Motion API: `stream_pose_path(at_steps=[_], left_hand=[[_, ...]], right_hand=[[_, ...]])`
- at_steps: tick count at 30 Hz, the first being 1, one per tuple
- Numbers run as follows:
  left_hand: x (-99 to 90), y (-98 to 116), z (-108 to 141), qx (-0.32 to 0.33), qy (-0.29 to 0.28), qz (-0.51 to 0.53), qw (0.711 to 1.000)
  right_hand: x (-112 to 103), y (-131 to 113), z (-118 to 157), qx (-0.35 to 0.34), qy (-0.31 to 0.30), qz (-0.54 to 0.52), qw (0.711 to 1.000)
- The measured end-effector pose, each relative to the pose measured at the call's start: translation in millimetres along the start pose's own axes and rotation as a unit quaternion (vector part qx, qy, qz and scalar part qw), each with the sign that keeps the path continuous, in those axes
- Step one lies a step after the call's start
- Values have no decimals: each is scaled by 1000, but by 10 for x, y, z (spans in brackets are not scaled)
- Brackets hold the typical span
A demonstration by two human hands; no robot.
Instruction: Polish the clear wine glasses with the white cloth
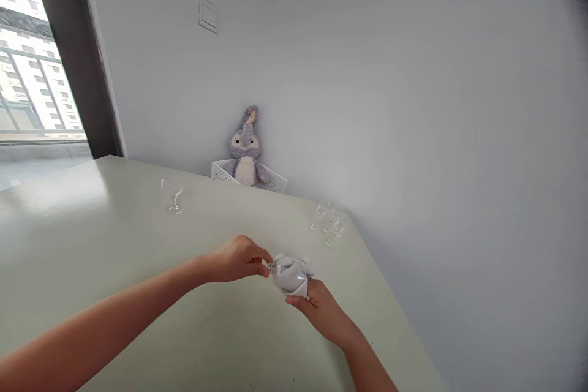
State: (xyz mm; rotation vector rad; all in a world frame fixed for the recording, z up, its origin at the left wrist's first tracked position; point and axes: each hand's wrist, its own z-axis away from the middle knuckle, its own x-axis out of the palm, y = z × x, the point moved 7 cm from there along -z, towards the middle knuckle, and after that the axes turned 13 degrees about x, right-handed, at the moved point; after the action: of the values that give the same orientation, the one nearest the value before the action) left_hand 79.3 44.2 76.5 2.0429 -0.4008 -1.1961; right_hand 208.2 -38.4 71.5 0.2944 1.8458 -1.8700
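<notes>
Near the middle of the table, my left hand pinches the stem end of a clear glass, whose bowl points right. A white cloth is bunched in and around that bowl. From the right, my right hand grips the cloth, its thumb below the bowl and its other fingers partly hidden by the cloth. The glass is held tilted on its side above the table.
A single clear glass stands on the pale table at the left. Several small glasses cluster by the right back edge. Behind the table, a grey plush toy sits in a white perforated basket. Walls border the back and right.
</notes>
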Motion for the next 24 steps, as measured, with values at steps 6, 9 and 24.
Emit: stream_pose_path(at_steps=[6,9,24], left_hand=[[171,-226,250,-165,-101,259,946],[-40,-405,282,-195,-13,200,960],[77,252,150,102,98,-406,903]], right_hand=[[-272,-98,219,-117,56,233,964],[-552,31,323,-81,193,214,954],[-171,-312,-391,-72,191,195,959]])
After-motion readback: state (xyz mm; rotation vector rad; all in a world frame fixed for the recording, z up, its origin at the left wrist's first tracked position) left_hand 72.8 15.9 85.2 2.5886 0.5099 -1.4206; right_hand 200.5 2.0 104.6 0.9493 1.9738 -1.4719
